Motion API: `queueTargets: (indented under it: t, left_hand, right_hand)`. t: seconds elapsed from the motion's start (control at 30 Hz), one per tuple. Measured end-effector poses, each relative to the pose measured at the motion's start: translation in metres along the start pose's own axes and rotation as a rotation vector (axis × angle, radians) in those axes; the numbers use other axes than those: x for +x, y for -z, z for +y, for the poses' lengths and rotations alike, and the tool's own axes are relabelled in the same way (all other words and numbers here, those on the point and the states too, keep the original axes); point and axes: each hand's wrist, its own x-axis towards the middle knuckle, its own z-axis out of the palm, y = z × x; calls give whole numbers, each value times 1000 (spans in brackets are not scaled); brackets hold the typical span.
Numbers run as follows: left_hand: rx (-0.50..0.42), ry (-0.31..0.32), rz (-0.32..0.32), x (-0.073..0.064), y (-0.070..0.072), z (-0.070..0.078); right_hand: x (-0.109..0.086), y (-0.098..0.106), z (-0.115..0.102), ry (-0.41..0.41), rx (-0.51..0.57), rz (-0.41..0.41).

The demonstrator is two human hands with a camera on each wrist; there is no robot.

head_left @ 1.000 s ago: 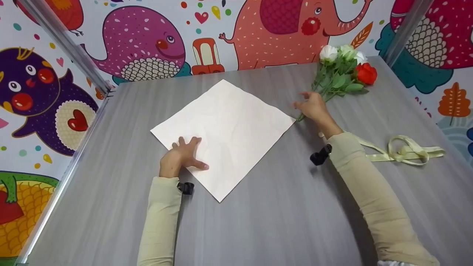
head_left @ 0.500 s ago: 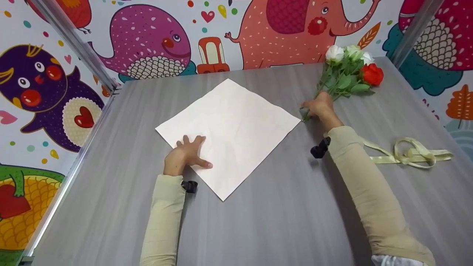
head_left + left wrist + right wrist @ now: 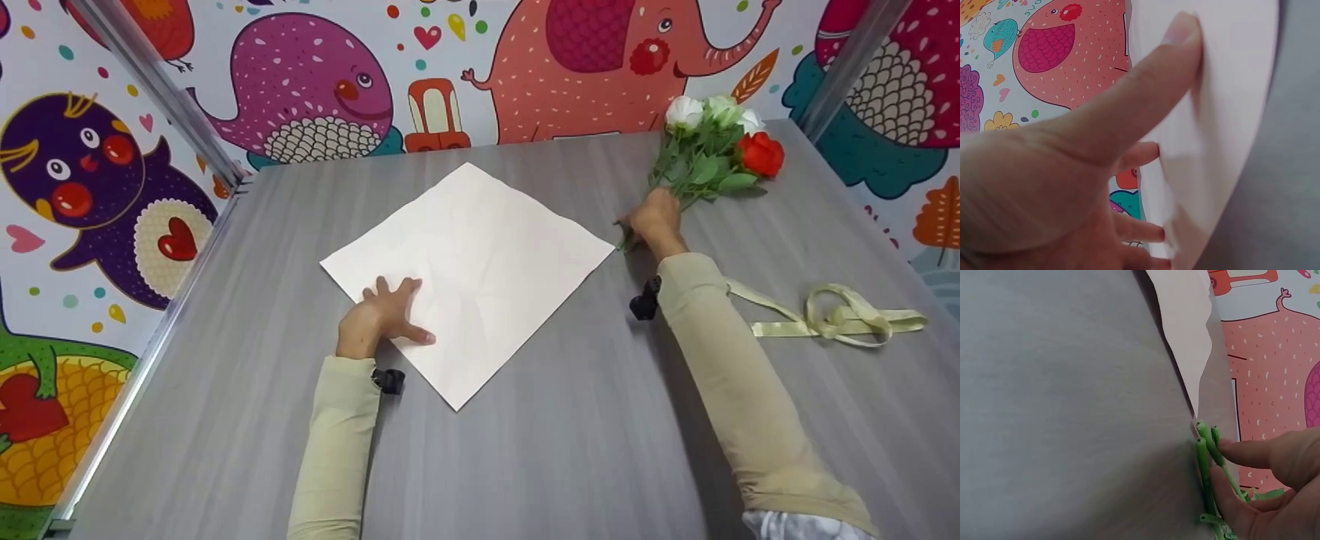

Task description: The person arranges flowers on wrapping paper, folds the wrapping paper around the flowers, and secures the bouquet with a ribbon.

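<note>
A white square sheet of paper (image 3: 487, 262) lies on the table with one corner towards me. My left hand (image 3: 379, 319) rests on its left edge, fingers and thumb spread; the left wrist view shows the thumb (image 3: 1179, 42) pressing the paper. Just past the sheet's right corner, my right hand (image 3: 656, 217) grips the stems of a bunch of flowers (image 3: 705, 161), with white, pale green and red blooms pointing away. Cut ends of the green stems (image 3: 1203, 458) show between the right thumb and fingers in the right wrist view. The palm side is partly hidden.
A loosely looped pale yellow ribbon (image 3: 847, 322) lies right of my right forearm. The grey table (image 3: 555, 435) meets cartoon-printed walls at the back and left, with a metal post (image 3: 161, 97) at the back left corner.
My right hand has closed round the flower stems, having been looser over them a second ago. The left hand stays on the paper. The head view has shifted slightly.
</note>
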Motion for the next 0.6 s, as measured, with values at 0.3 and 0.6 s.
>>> queueTargets:
  t: [0.3, 0.6]
  left_hand:
    - [16, 2, -1, 1, -1, 0]
    - [22, -7, -2, 1, 0, 0]
  right_hand:
    - [4, 6, 3, -35, 13, -37]
    - [8, 25, 5, -206, 415, -162]
